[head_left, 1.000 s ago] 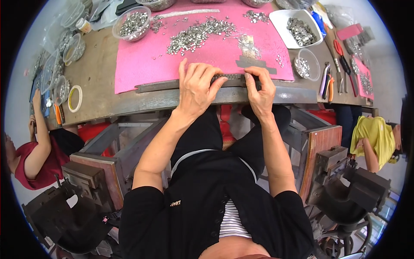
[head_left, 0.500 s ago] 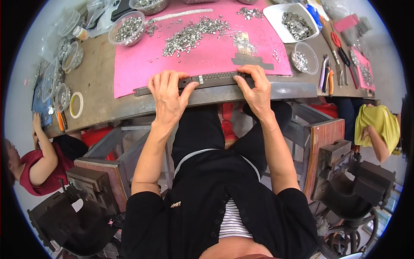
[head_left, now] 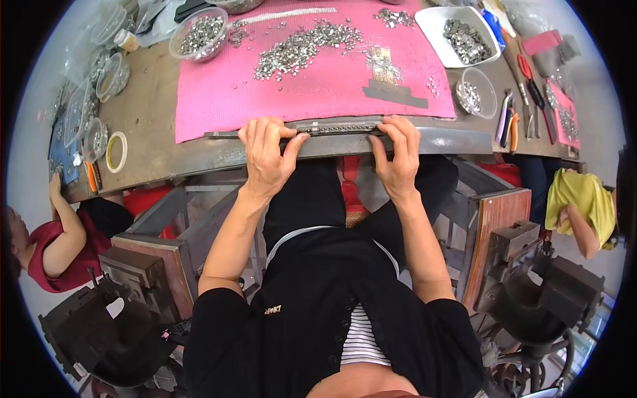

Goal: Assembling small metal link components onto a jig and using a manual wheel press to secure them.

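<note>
A long dark metal strip [head_left: 342, 128] with a row of small metal links along it lies level at the table's front edge. My left hand [head_left: 269, 156] pinches its left part between thumb and fingers. At its right part, my right hand [head_left: 398, 159] has the thumb below and the fingers curled over the top. Beyond the strip, a pink ribbed mat [head_left: 225, 99] carries a loose heap of small shiny metal pieces [head_left: 302, 50]. A flat grey plate [head_left: 396, 94] lies on the mat, with a patch of aligned pieces [head_left: 383, 63] behind it.
Clear tubs [head_left: 199, 36] and a white tray [head_left: 451, 20] hold metal pieces. Pliers [head_left: 509, 126], red-handled shears [head_left: 531, 83] and a tape roll [head_left: 117, 152] lie on the table. One person in dark red [head_left: 63, 249] sits at left, another in yellow [head_left: 577, 199] at right.
The strip has tipped in my hands, so its row of links now shows more edge-on. Both hands sit slightly lower in the picture, and the left has moved a little right.
</note>
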A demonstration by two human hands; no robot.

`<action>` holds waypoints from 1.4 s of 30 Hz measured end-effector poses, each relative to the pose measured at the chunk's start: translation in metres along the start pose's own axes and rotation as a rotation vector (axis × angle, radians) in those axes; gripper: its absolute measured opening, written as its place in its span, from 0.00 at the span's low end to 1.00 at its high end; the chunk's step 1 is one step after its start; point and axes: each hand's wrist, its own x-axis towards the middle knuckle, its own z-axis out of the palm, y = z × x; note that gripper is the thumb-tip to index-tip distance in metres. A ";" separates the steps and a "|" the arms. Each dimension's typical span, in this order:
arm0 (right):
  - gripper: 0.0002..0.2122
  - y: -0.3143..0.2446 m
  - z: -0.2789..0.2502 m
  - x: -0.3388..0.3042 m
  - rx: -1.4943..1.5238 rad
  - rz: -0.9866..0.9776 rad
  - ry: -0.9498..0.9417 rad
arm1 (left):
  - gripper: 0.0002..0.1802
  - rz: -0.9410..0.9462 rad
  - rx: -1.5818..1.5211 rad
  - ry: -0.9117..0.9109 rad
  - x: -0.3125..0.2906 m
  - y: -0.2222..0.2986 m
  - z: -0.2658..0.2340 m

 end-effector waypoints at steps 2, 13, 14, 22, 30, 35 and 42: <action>0.19 0.001 -0.001 -0.001 0.003 0.000 -0.004 | 0.18 0.009 0.001 -0.002 0.000 0.000 0.000; 0.18 0.001 -0.010 0.020 0.050 0.081 -0.102 | 0.16 -0.015 0.008 -0.029 0.017 0.000 -0.004; 0.18 0.005 -0.016 0.023 0.068 0.106 -0.128 | 0.15 -0.020 -0.008 -0.044 0.025 0.003 0.001; 0.16 0.007 -0.001 0.018 0.205 0.089 -0.130 | 0.10 -0.048 0.015 -0.075 0.008 -0.015 -0.006; 0.19 0.009 -0.001 0.014 0.172 0.076 -0.076 | 0.22 0.043 0.049 -0.190 0.017 -0.011 -0.001; 0.19 0.008 0.000 0.016 0.174 0.074 -0.056 | 0.22 0.038 0.107 -0.215 0.019 -0.013 0.000; 0.19 0.008 -0.001 0.014 0.170 0.077 -0.055 | 0.21 0.021 0.111 -0.221 0.019 -0.010 0.002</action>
